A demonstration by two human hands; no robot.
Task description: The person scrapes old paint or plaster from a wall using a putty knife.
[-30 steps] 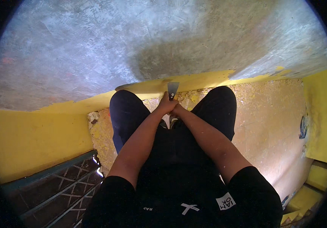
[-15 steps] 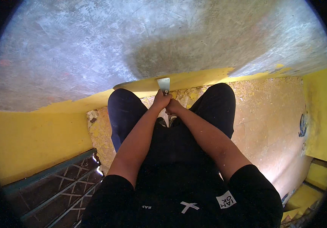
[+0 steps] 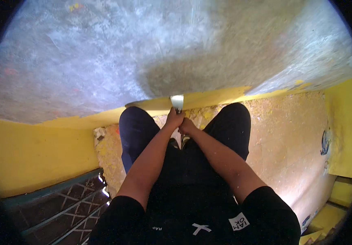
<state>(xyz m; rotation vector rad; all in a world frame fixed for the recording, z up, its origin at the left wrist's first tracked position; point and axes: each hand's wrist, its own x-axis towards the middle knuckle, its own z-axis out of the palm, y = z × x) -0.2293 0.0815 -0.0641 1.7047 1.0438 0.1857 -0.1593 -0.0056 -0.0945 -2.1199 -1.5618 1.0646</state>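
Observation:
A paint scraper [image 3: 177, 102] with a broad metal blade points away from me, its blade tip at the border between the yellow paint strip [image 3: 208, 96] and the bare grey wall [image 3: 102, 61]. My left hand [image 3: 174, 119] is closed round its dark handle just behind the blade. Close behind it, my right hand [image 3: 188, 126] is closed too, apparently on the rear of the handle; its grip is partly hidden. Both hands are between my bent knees, low before the wall.
Yellow paint flakes lie on the tan floor [image 3: 282, 139] along the wall's foot. A yellow side wall [image 3: 41, 155] and a dark metal lattice [image 3: 69, 204] are at left. Another yellow wall [image 3: 343, 130] stands at right, with a crumpled dark plastic piece [image 3: 325, 142] by its base.
The whole view has shifted, so wall, knees and hands sit lower in the picture. The blade tip is slightly nearer the grey border; both hands keep their grip.

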